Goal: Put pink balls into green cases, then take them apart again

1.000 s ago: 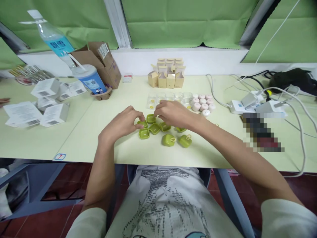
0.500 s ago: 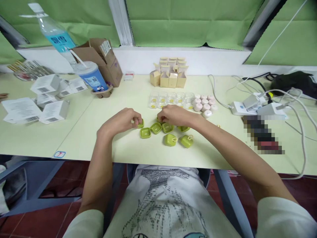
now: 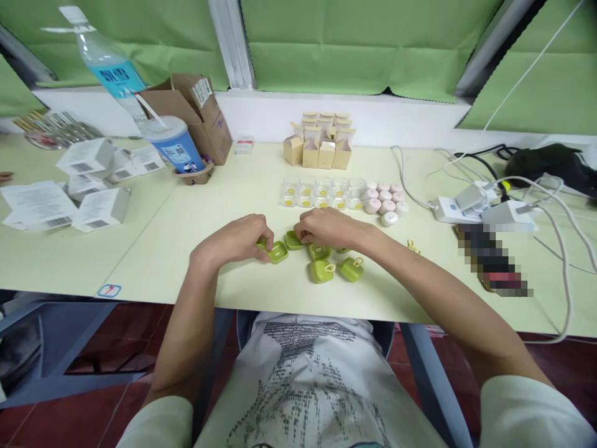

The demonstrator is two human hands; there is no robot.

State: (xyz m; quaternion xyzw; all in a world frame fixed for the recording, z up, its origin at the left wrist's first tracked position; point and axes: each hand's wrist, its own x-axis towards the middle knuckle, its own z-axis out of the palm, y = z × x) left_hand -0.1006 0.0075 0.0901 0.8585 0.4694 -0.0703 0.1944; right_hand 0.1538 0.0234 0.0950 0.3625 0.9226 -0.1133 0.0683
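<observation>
Small green square case halves lie hollow side up in a loose row in front of me. My left hand (image 3: 237, 239) is closed, its thumb and fingers pinching a green case half (image 3: 262, 245) at the row's left end, against the green case half (image 3: 278, 252) beside it. My right hand (image 3: 326, 225) is closed, with bent fingertips on the edge of another green case half (image 3: 293, 240). Its fingers partly hide the pieces below, including one green case half (image 3: 319, 251). Nearer me rest two green cases with pale loops (image 3: 321, 271), (image 3: 351, 269).
Behind my hands stand clear containers with yellow marks (image 3: 306, 191), round pink and white pieces (image 3: 386, 196) and small open cartons (image 3: 319, 152). White boxes (image 3: 100, 208), a blue cup (image 3: 177, 149) and a bottle (image 3: 112, 71) are left; chargers with cables (image 3: 466, 205) lie right.
My left hand has moved slightly right and nearer me, its case half now against the neighbouring one. My right hand has shifted slightly nearer me, uncovering more of the case half at its fingertips.
</observation>
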